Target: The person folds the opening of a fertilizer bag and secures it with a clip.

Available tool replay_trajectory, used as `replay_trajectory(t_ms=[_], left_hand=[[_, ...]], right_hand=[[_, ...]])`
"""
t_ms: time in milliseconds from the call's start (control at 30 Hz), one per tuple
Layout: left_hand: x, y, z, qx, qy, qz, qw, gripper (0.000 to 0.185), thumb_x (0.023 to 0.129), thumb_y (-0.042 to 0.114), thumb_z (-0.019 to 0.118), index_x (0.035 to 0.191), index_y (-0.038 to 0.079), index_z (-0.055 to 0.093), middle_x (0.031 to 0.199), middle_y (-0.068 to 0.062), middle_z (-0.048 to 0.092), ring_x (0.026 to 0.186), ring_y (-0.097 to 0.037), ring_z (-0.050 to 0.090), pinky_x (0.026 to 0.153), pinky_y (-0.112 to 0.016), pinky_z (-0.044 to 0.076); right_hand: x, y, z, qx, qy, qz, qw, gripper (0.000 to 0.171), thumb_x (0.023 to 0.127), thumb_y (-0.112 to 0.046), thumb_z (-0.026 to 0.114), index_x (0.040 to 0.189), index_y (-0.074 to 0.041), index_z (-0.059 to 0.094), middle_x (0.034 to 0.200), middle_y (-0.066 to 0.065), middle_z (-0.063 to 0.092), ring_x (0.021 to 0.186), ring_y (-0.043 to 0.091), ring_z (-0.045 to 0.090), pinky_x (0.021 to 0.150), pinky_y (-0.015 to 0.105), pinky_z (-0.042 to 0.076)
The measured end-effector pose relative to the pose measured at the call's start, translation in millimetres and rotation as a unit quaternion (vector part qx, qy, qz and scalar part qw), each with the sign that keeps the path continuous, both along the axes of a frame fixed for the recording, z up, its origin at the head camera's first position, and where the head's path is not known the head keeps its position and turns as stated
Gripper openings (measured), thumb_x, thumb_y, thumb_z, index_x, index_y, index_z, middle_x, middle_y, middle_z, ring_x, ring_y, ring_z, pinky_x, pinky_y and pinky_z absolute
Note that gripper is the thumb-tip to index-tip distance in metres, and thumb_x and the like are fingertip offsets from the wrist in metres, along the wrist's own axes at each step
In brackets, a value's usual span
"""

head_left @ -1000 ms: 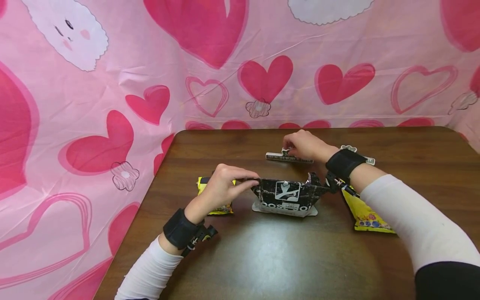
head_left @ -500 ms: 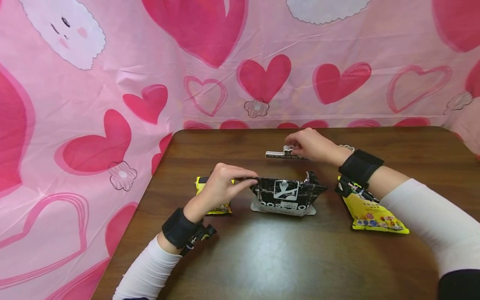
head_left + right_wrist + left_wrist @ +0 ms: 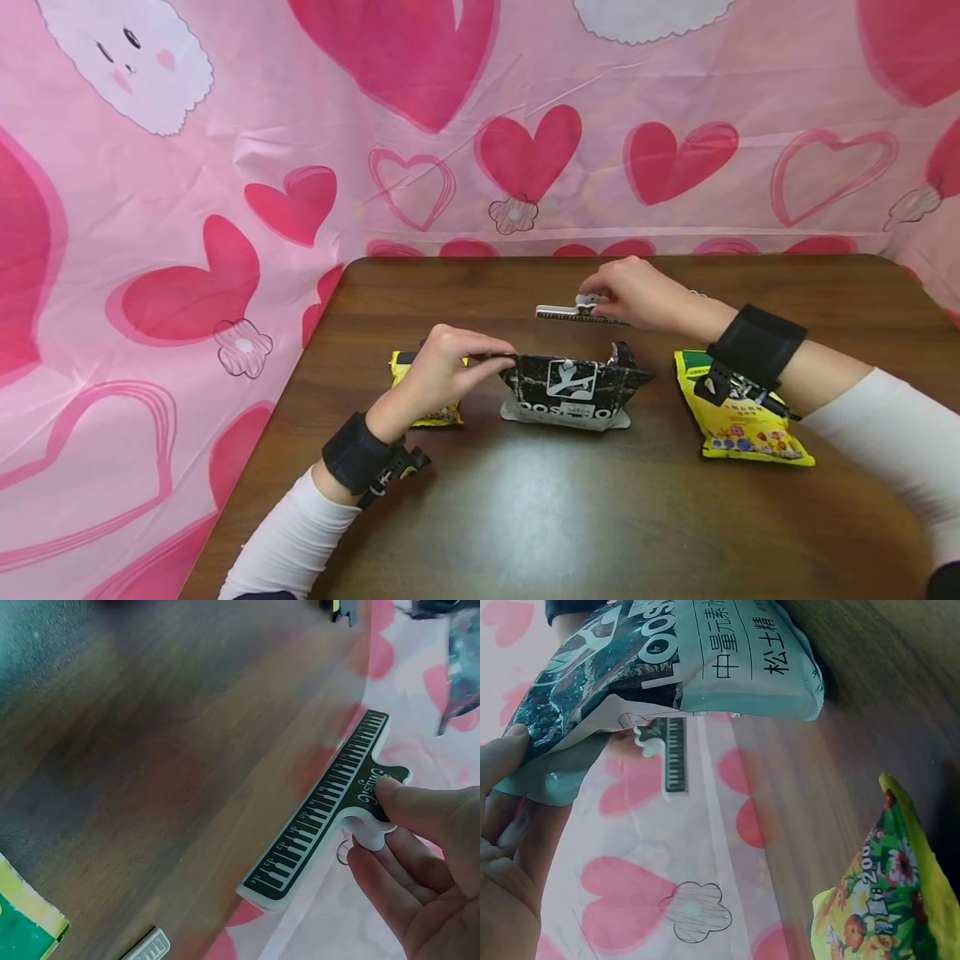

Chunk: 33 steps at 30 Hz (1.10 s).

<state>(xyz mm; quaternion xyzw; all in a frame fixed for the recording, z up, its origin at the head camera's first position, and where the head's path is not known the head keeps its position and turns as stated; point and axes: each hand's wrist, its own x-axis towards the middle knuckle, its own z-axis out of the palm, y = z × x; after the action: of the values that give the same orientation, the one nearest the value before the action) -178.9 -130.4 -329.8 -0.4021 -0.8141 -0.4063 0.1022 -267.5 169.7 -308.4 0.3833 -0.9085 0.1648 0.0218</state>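
My left hand (image 3: 450, 371) pinches the top left corner of a black and white plastic bag (image 3: 566, 392) that stands on the table. In the left wrist view the thumb lies on the bag's dark face (image 3: 592, 667). Behind the bag, my right hand (image 3: 630, 292) holds a long black and white clip (image 3: 573, 312) by its handle. Piano keys are printed along that clip (image 3: 322, 810) in the right wrist view, with the thumb on one handle tab and fingers on the other. The bag's right top end has an open-looking, crumpled edge.
A yellow packet (image 3: 750, 425) lies on the right, under my right wrist. Another yellow packet (image 3: 442, 415) is partly hidden behind my left hand. A second keyed clip (image 3: 148, 946) shows at the right wrist view's bottom edge. A pink heart-patterned cloth (image 3: 450, 208) hangs behind the table.
My right hand has lifted the clip slightly and moved it a little to the right, with its forearm shifting right and uncovering more of the yellow packet. My left hand stays on the bag's corner.
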Motion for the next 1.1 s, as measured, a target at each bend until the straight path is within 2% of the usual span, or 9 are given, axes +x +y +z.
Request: replay_trajectory(t_ms=[200,433,567,733,900,1100], left_hand=[[-0.5,-0.2,-0.5,0.0,-0.006,0.0,1.0,0.021,0.082,0.008,0.079,0.103,0.006,0.078,0.095,-0.006,0.078,0.079,-0.008,0.073,0.069,-0.019,0.057],[-1.9,0.8,-0.6,-0.003,-0.001,0.006,1.0,0.02,0.083,0.009,0.079,0.102,0.006,0.078,0.095,-0.005,0.078,0.08,-0.008,0.073,0.069,-0.019,0.056],[-1.9,1.3,-0.2,-0.002,0.0,0.004,1.0,0.02,0.083,0.009,0.079,0.102,0.004,0.078,0.095,-0.005,0.078,0.079,-0.008,0.072,0.067,-0.019,0.056],[-2.5,1.8,0.0,0.0,0.003,0.002,1.0,0.019,0.082,0.009,0.079,0.101,0.006,0.078,0.094,-0.005,0.078,0.077,-0.006,0.071,0.066,-0.018,0.055],[-3.6,2.6,0.3,-0.003,0.017,0.001,0.9999,0.018,0.083,0.01,0.078,0.101,0.008,0.079,0.093,-0.004,0.078,0.077,-0.005,0.071,0.065,-0.018,0.055],[-5.2,2.9,-0.5,-0.004,0.022,0.003,0.9998,0.017,0.083,0.009,0.078,0.1,0.007,0.078,0.093,-0.004,0.078,0.077,-0.006,0.072,0.067,-0.018,0.056]], right_hand=[[13.5,7.7,11.9,-0.018,-0.017,-0.023,0.999,0.028,0.081,-0.009,0.081,0.108,-0.007,0.075,0.099,0.007,0.075,0.087,0.02,0.069,0.077,0.039,0.058],[27.1,18.8,28.5,-0.021,0.0,-0.048,0.999,0.033,0.08,-0.014,0.082,0.111,-0.009,0.074,0.097,0.003,0.075,0.082,0.014,0.068,0.074,0.036,0.058],[34.9,25.3,37.4,-0.026,0.008,-0.047,0.999,0.032,0.079,-0.014,0.083,0.109,-0.01,0.074,0.096,0.001,0.075,0.078,0.011,0.066,0.068,0.031,0.056],[46.7,33.1,45.8,-0.032,0.004,-0.048,0.998,0.031,0.079,-0.016,0.083,0.108,-0.014,0.075,0.092,-0.004,0.075,0.077,0.007,0.065,0.068,0.028,0.055],[56.0,37.3,50.0,-0.042,0.008,-0.035,0.998,0.032,0.078,-0.017,0.084,0.108,-0.016,0.075,0.09,-0.008,0.074,0.077,0.004,0.065,0.067,0.027,0.054],[62.9,38.5,52.6,-0.065,0.042,0.011,0.997,0.032,0.075,-0.014,0.085,0.105,-0.015,0.075,0.086,-0.009,0.074,0.071,0.002,0.064,0.06,0.021,0.052]])
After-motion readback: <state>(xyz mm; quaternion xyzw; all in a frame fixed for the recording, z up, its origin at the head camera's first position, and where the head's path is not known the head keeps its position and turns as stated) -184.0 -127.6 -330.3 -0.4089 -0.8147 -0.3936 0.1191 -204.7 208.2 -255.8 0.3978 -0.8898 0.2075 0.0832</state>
